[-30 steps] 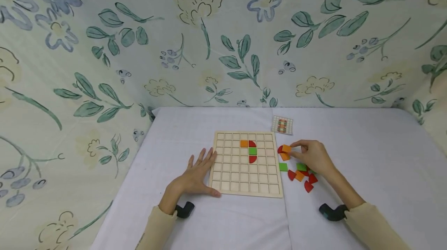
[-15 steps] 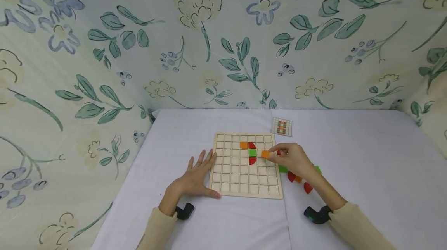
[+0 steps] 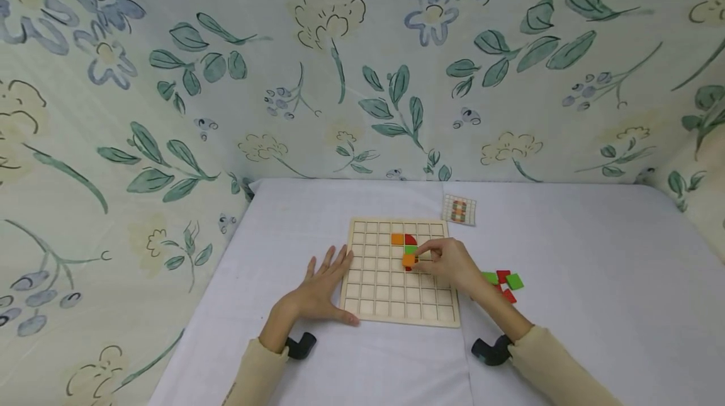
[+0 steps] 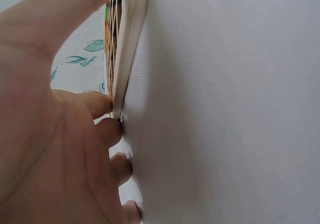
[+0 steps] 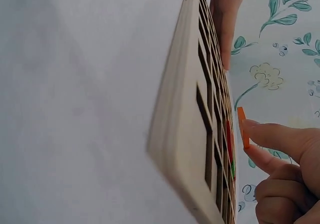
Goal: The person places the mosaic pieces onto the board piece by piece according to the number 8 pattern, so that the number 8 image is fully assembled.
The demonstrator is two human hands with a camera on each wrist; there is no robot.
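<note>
My right hand (image 3: pixel 450 261) pinches an orange square tile (image 3: pixel 409 260) between thumb and fingertip. In the right wrist view this tile (image 5: pixel 243 127) stands edge-on, a small gap off the wooden grid board (image 5: pixel 172 139). Set in the board (image 3: pixel 365 293) are an orange square (image 3: pixel 398 239), a red quarter-circle piece (image 3: pixel 410 239) and a green square (image 3: pixel 410 249). Another red piece (image 3: pixel 408 269) is mostly covered by the held tile. With fingers spread, my left hand (image 3: pixel 320 293) touches the board's left edge and front left corner.
Loose green and red pieces (image 3: pixel 514 281) lie right of the board, partly hidden by my right forearm. A small pattern card (image 3: pixel 459 209) rests beyond the board's far right corner. A floral cloth (image 3: pixel 334 154) hangs behind the white-covered table (image 3: pixel 566 236).
My right hand has carried the orange tile from the loose pieces leftward over the board, to above the lower red piece. The left hand keeps its place at the board's edge.
</note>
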